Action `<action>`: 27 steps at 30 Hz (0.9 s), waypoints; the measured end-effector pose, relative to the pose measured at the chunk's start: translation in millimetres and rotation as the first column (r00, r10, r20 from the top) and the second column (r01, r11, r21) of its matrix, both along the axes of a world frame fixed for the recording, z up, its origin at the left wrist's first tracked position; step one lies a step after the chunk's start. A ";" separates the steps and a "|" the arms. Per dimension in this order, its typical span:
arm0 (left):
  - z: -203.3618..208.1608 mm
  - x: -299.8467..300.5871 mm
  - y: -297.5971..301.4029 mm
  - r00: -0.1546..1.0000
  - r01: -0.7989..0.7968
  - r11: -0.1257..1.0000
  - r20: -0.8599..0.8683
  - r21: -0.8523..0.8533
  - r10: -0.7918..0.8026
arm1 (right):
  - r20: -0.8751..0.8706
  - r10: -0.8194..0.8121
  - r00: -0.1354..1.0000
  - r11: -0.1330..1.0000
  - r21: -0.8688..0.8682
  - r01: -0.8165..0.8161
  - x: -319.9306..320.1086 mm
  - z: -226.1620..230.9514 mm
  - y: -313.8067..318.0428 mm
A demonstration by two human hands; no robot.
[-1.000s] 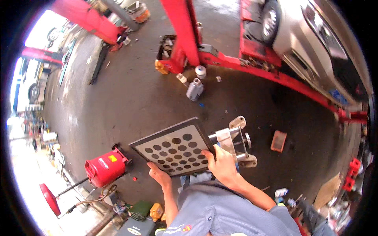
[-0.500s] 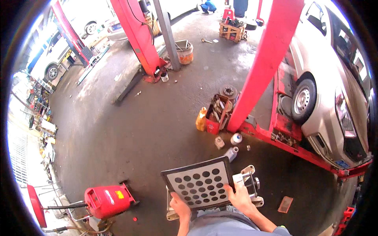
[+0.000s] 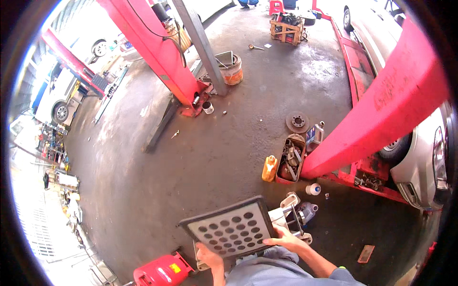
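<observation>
A wheel alignment target (image 3: 232,229), a flat pale board with rows of dark dots in a black frame, is held tilted in front of my waist. My left hand (image 3: 210,257) is closed on its lower left side. On the right, my right hand (image 3: 288,240) grips the edge, thumb on the board's face and fingers toward the metal clamp (image 3: 292,202) behind it. The clamp's silver rods and pale brackets stick out to the right of the board; the rest of it is hidden behind.
A red lift post (image 3: 377,105) slants up at right beside a silver car (image 3: 420,176). At its foot stand a toolbox (image 3: 291,159), a yellow jug (image 3: 269,168), a white bottle (image 3: 313,189) and a brake disc (image 3: 297,122). A red tank (image 3: 162,271) lies at lower left.
My view has swung to the left and forward, so the lift post and toolbox sit further right and the red tank lower. Both hands still hold the target, which is slightly further left.
</observation>
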State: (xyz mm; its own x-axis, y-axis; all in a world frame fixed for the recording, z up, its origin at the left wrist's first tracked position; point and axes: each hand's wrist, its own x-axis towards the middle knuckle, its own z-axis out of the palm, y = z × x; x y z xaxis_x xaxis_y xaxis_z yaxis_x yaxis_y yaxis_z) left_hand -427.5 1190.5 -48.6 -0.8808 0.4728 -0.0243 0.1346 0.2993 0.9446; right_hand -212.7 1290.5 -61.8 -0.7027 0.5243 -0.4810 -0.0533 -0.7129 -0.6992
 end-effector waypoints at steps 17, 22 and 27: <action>-5.6 -180.1 306.3 0.733 0.535 0.844 -0.479 -0.032 -0.483 | 0.158 -0.553 0.818 0.780 -0.249 0.575 -144.6 -8.7 208.5; 6.3 -223.0 376.4 0.630 0.774 0.616 -0.276 0.147 -0.726 | 0.280 -0.300 0.912 0.700 -0.585 0.410 -172.3 39.9 289.8; 24.9 -231.9 516.4 0.522 0.841 0.533 -0.391 0.090 -0.758 | 0.456 -0.253 0.853 0.670 -0.553 0.495 -212.7 68.3 421.1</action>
State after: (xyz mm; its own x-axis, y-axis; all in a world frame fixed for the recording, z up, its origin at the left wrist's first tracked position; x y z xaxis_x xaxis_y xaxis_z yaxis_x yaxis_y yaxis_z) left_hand -659.4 1706.9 -23.7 -0.0653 0.9286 0.3653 0.4544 -0.2982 0.8394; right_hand -425.4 1711.6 6.5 -0.2604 0.1934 -0.9460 -0.2821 -0.9522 -0.1170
